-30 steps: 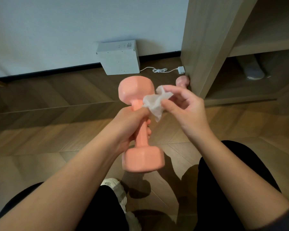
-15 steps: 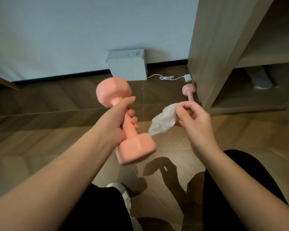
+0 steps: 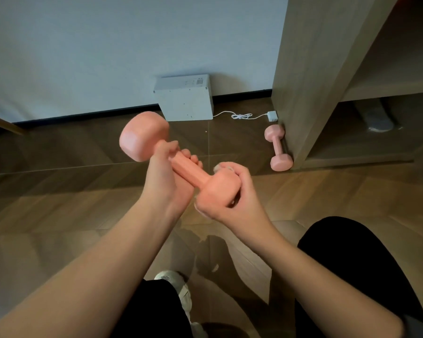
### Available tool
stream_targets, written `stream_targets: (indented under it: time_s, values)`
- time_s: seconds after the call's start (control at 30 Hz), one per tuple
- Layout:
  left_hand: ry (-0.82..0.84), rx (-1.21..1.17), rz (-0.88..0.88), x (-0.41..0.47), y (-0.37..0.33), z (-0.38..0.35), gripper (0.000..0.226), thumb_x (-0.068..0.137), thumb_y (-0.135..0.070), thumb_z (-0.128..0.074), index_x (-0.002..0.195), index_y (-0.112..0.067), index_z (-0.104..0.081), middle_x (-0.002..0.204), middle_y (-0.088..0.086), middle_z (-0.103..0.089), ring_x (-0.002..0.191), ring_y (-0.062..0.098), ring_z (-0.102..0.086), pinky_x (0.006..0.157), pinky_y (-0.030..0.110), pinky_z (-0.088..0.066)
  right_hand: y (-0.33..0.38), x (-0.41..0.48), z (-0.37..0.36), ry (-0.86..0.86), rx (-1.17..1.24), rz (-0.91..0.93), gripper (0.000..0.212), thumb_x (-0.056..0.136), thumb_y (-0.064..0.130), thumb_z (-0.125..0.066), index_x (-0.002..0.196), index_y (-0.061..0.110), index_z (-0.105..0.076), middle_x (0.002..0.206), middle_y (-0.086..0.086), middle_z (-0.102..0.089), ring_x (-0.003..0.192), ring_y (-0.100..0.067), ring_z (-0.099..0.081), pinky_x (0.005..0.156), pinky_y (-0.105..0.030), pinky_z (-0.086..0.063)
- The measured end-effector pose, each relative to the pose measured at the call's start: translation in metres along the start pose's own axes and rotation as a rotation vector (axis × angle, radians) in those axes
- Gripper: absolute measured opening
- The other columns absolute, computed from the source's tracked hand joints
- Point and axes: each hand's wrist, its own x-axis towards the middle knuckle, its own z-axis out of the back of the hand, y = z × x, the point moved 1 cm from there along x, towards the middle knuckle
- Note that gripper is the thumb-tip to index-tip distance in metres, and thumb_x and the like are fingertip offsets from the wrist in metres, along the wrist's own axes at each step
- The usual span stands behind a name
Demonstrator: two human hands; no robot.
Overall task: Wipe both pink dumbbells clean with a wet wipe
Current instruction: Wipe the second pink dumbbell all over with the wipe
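over wooden floor [image 3: 59, 191], left grip [image 3: 167, 176] clenches the dumbbell [image 3: 188, 170] handle; right grip [image 3: 237, 196] clasps wipe [image 3: 218, 167] around its near head.

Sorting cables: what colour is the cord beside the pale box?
White; the thin cord shows best in head view.

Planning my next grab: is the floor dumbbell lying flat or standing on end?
Lying flat: the floor dumbbell has both heads down, beside the shelf unit.
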Motion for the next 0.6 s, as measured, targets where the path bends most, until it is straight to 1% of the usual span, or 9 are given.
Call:
stream_targets:
  time_s: [0.07, 0.13, 0.2, 0.23, 0.3, 0.4, 0.5, 0.53, 0.6]
  values:
    - [0.054, 0.073, 0.01, 0.0, 0.001, -0.003, 0.008, 0.093, -0.005, -0.043, 0.091, -0.008, -0.05, 0.083, 0.01, -0.058, 0.081, 0.022, -0.061, 0.083, 0.036, -0.05, -0.002, 0.004, 0.007, -0.068, 0.093, -0.06, 0.074, 0.064, 0.02, -0.088, 0.126, 0.029, -0.049, 0.12, 0.005, -0.054, 0.105, -0.011, -0.058, 0.085, -0.037, -0.057]
    - [0.059, 0.309, 0.073, 0.002, -0.001, -0.004, 0.018, 0.091, 0.004, -0.037, 0.103, -0.001, -0.05, 0.105, 0.021, -0.06, 0.094, 0.028, -0.062, 0.086, 0.039, -0.052, -0.004, 0.006, 0.019, -0.087, 0.187, -0.148, 0.072, 0.058, 0.036, -0.085, 0.123, 0.03, -0.053, 0.118, 0.003, -0.056, 0.108, -0.016, -0.059, 0.086, -0.039, -0.057]
    - [0.065, 0.88, 0.068, 0.0, -0.005, -0.001, 0.02, 0.091, 0.003, -0.039, 0.101, -0.001, -0.055, 0.107, 0.021, -0.064, 0.082, 0.023, -0.061, 0.077, 0.035, -0.053, -0.003, 0.008, 0.032, -0.105, 0.214, -0.179, 0.068, 0.061, 0.035, -0.085, 0.122, 0.027, -0.055, 0.115, 0.002, -0.058, 0.109, -0.017, -0.06, 0.084, -0.034, -0.056]
    - [0.077, 1.257, -0.046, -0.001, -0.006, 0.002, 0.019, 0.091, -0.002, -0.043, 0.097, -0.005, -0.061, 0.101, 0.016, -0.069, 0.077, 0.02, -0.063, 0.076, 0.036, -0.055, -0.001, 0.009, 0.037, -0.116, 0.199, -0.184, 0.063, 0.067, 0.03, -0.085, 0.122, 0.026, -0.055, 0.115, 0.001, -0.058, 0.109, -0.017, -0.06, 0.082, -0.032, -0.055]
    - [0.119, 1.819, -0.456, -0.003, -0.005, 0.009, 0.014, 0.088, -0.014, -0.053, 0.091, -0.015, -0.066, 0.088, 0.003, -0.07, 0.079, 0.02, -0.065, 0.075, 0.038, -0.055, 0.002, 0.012, 0.045, -0.141, 0.145, -0.199, 0.053, 0.077, 0.018, -0.08, 0.122, 0.021, -0.054, 0.115, -0.001, -0.059, 0.109, -0.018, -0.06, 0.08, -0.032, -0.056]
    - [0.344, 2.059, -0.947, -0.003, 0.007, 0.01, 0.033, 0.077, -0.019, -0.065, 0.11, -0.021, -0.063, 0.112, -0.002, -0.058, 0.099, 0.019, -0.057, 0.079, 0.032, -0.048, 0.005, 0.012, 0.051, -0.159, 0.06, -0.223, 0.048, 0.078, 0.013, -0.077, 0.119, 0.021, -0.053, 0.111, 0.001, -0.059, 0.101, -0.013, -0.06, 0.081, -0.037, -0.057]
    - [0.512, 2.38, -0.904, 0.009, 0.022, 0.011, 0.044, 0.079, -0.029, -0.067, 0.121, -0.025, -0.055, 0.123, 0.0, -0.055, 0.118, 0.021, -0.051, 0.107, 0.039, -0.031, 0.01, 0.007, 0.049, -0.043, -0.037, -0.227, 0.053, 0.076, 0.019, -0.079, 0.118, 0.03, -0.049, 0.112, 0.008, -0.054, 0.101, -0.013, -0.057, 0.068, -0.021, -0.058]
    - [0.486, 2.452, -0.821, 0.01, 0.025, 0.011, 0.036, 0.082, -0.032, -0.063, 0.117, -0.026, -0.054, 0.118, -0.001, -0.058, 0.115, 0.021, -0.054, 0.106, 0.039, -0.032, 0.011, 0.006, 0.047, 0.007, -0.085, -0.213, 0.057, 0.075, 0.019, -0.08, 0.12, 0.032, -0.048, 0.113, 0.01, -0.052, 0.103, -0.013, -0.057, 0.066, -0.019, -0.056]
    - [0.415, 2.492, -0.646, 0.009, 0.03, 0.007, 0.019, 0.087, -0.031, -0.053, 0.105, -0.026, -0.055, 0.099, -0.002, -0.063, 0.097, 0.023, -0.061, 0.081, 0.036, -0.044, 0.012, 0.004, 0.045, 0.074, -0.14, -0.178, 0.061, 0.074, 0.018, -0.082, 0.123, 0.033, -0.048, 0.115, 0.012, -0.051, 0.103, -0.013, -0.057, 0.064, -0.018, -0.054]
